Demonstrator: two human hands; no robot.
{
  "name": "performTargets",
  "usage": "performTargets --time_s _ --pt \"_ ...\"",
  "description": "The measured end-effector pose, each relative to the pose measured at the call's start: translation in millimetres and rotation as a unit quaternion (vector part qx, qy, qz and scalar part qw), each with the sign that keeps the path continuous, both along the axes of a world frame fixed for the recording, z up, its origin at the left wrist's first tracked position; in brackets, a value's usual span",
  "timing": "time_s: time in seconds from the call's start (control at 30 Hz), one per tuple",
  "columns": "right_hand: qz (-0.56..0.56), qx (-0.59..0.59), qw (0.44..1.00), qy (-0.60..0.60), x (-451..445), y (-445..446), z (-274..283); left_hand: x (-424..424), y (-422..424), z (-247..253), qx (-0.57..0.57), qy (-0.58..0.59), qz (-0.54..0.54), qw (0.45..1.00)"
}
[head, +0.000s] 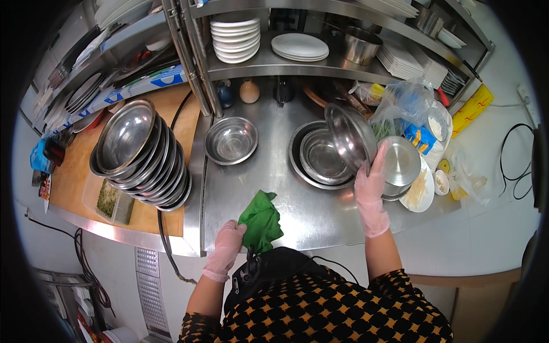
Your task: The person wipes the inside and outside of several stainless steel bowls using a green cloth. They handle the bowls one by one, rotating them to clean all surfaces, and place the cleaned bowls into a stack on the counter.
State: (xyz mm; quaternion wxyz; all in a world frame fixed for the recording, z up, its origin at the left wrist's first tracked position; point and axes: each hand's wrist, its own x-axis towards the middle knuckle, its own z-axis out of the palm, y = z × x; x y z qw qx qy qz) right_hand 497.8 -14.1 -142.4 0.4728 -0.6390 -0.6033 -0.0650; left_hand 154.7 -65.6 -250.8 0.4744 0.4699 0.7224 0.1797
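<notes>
My left hand (227,248), in a clear pinkish glove, grips a green cloth (262,221) near the counter's front edge. My right hand (372,195), gloved the same way, holds a steel bowl (349,138) tilted on its side by the rim. Below and left of that bowl, a smaller steel bowl (324,154) sits inside a wider steel bowl (295,159) on the counter. Just right of my right hand stands an upside-down steel pot or bowl (401,160). A single steel bowl (231,140) rests apart at the back left of the steel counter.
A tall, leaning stack of steel bowls (146,158) stands on the wooden board (171,225) at left, beside a plastic container (113,201). A shelf (274,70) with white plates (235,40) spans the back. Plastic bags (405,103) and a white plate of food (418,188) crowd the right.
</notes>
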Motion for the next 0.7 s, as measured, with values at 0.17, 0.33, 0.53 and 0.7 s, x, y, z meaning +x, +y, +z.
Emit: performTargets --time_s 0.17,0.33,0.53,0.7 --pt "0.105 -0.02 0.854 0.508 5 3 -46 -1 17 14 0.034 -0.283 0.08 0.955" --pt "0.04 -0.126 0.771 0.622 -25 -11 -37 13 30 82 0.04 -0.515 0.128 0.847" --pt "0.097 -0.164 0.746 0.638 -43 -23 -38 20 43 102 0.066 -0.604 0.103 0.787" --pt "0.109 -0.186 0.738 0.639 -77 -34 -28 17 54 89 0.36 0.099 -0.1 0.922"
